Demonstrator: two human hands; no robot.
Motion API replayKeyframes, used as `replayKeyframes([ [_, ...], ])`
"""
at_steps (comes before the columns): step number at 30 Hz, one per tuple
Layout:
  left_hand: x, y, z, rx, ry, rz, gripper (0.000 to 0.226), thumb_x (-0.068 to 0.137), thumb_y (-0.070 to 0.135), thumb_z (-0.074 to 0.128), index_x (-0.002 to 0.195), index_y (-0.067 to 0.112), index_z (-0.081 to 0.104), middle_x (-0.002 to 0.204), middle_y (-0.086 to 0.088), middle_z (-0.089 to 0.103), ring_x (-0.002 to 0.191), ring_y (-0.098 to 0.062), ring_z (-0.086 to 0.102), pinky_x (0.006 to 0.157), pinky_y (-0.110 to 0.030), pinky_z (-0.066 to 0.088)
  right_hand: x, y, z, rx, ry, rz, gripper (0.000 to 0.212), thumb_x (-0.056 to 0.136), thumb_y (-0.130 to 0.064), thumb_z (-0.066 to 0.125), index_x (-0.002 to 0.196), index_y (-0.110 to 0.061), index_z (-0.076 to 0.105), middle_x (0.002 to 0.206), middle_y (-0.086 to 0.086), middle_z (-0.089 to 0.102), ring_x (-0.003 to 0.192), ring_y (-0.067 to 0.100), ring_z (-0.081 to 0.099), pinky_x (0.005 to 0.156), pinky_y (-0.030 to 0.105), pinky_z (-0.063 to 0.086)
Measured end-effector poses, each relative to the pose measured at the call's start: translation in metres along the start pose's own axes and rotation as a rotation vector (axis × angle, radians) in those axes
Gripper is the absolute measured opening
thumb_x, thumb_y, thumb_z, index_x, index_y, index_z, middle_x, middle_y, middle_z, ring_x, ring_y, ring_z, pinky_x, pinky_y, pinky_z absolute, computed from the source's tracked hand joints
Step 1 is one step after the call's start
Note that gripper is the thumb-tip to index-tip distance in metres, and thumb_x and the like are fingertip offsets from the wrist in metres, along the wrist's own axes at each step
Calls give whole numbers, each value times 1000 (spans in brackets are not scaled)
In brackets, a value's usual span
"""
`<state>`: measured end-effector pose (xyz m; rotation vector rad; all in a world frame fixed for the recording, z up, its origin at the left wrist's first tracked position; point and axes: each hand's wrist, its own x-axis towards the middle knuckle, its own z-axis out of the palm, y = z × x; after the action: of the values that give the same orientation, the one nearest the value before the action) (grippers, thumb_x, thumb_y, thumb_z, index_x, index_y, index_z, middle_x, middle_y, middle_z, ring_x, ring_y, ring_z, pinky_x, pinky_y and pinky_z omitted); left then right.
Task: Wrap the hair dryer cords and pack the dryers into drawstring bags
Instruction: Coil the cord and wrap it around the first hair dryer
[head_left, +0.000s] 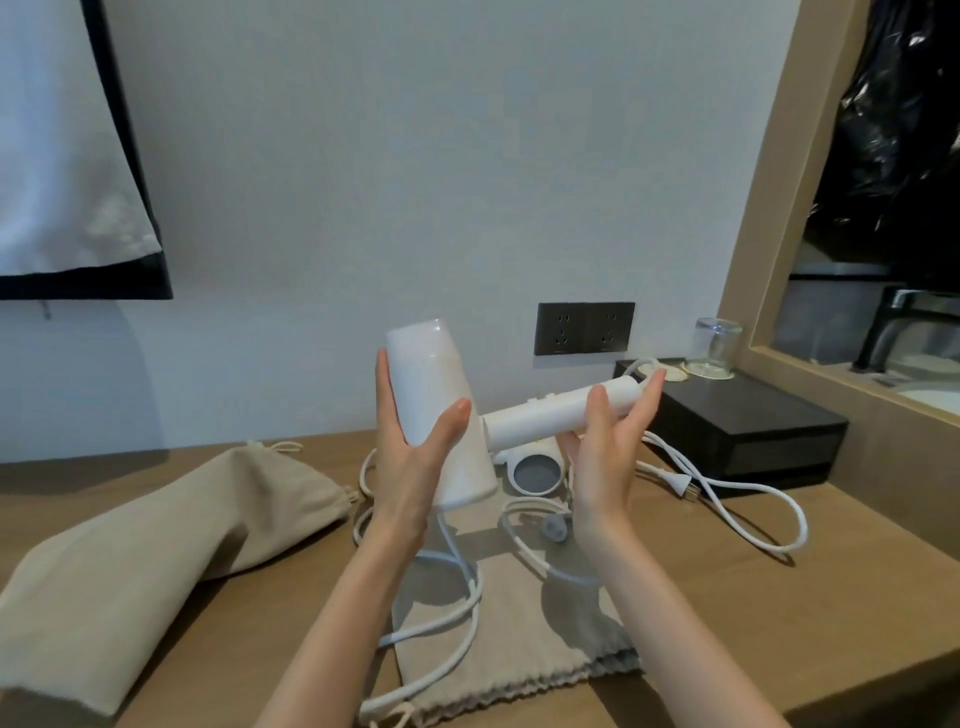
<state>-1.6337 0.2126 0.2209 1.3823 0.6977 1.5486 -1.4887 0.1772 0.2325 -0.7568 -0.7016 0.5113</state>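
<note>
Left hand (415, 457) and right hand (605, 462) (palms facing) grip the dryer (431, 374).

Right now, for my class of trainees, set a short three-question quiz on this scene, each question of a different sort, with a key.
1. True or false: the two white cords are both already wrapped.
2. The left hand grips the raised white plastic hair dryer by its: A barrel, B handle, C cord.
3. How many beige cloth drawstring bags lie on the wooden table?
Key: 1 false, they trail loose over the table. 2 A; the right hand holds the handle. 3 two.
</note>
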Motion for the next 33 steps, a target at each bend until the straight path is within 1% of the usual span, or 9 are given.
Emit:
replayKeyframes([
  [3, -2, 0, 5, 36, -31, 13, 95, 65, 53, 73, 140, 60, 16, 146, 14, 39, 121, -12, 54, 95, -42, 52, 4, 10, 7, -131, 167, -126, 67, 92, -33, 54, 141, -54, 13, 155, 3, 20, 126, 30, 49, 96, 52, 51],
  [10, -7, -1, 15, 48, -50, 30, 98, 70, 39, 69, 147, 48, 10, 140, 18, 39, 100, 14, 56, 67, -7, 49, 17, 0, 2, -182, 186, -173, 71, 91, 0, 50, 145, -34, 17, 148, 5, 28, 111, 20, 53, 89, 31, 54],
  [15, -13, 1, 15, 153, -203, 5, 98, 67, 44, 70, 144, 56, 9, 134, 16, 47, 96, 8, 59, 65, -8, 50, 16, -10, -4, -319, -32, -196, 76, 81, -8, 49, 140, -47, 20, 155, -7, 23, 128, 31, 45, 104, 53, 43],
  [17, -14, -1, 18, 133, -247, -24, 99, 69, 41, 69, 146, 54, 9, 128, 21, 48, 94, 7, 61, 64, -11, 51, 20, -16, -11, -335, -97, -198, 78, 87, 0, 48, 141, -47, 19, 155, -10, 22, 123, 28, 50, 101, 49, 48],
  [21, -15, -1, 25, 129, -272, -23, 100, 69, 40, 69, 146, 54, 7, 125, 22, 49, 93, 5, 62, 62, -14, 52, 24, -32, -20, -377, -213, -201, 76, 93, 7, 46, 148, -34, 15, 146, -17, 24, 108, 14, 54, 77, 19, 52],
  [23, -15, 1, 24, 112, -271, -33, 100, 68, 41, 71, 143, 58, 7, 127, 22, 48, 94, 3, 63, 64, -16, 54, 27, -34, -21, -405, -265, -198, 76, 93, 6, 47, 148, -35, 14, 141, -25, 24, 114, 16, 52, 80, 20, 52],
  [26, -16, 2, 22, 100, -268, -40, 102, 67, 43, 73, 143, 59, 7, 127, 24, 47, 95, 2, 64, 66, -18, 55, 29, -38, -19, -444, -349, -208, 74, 92, -6, 50, 146, -40, 13, 142, -29, 21, 123, 24, 49, 97, 40, 51],
  [30, -22, 8, 24, 189, -370, 0, 93, 70, 38, 69, 137, 61, 10, 119, 39, 43, 96, 16, 56, 68, -5, 47, 23, -35, -20, -539, -551, -205, 69, 100, -11, 49, 147, -35, 5, 130, -42, 17, 114, -25, 40, 93, 9, 42],
  [33, -24, 9, 27, 220, -393, -2, 93, 70, 40, 69, 137, 61, 8, 121, 43, 37, 101, 19, 51, 71, -2, 45, 21, -31, -24, -490, -498, -183, 60, 103, -22, 42, 143, -47, 4, 128, -44, 22, 118, -12, 48, 96, 24, 51],
])
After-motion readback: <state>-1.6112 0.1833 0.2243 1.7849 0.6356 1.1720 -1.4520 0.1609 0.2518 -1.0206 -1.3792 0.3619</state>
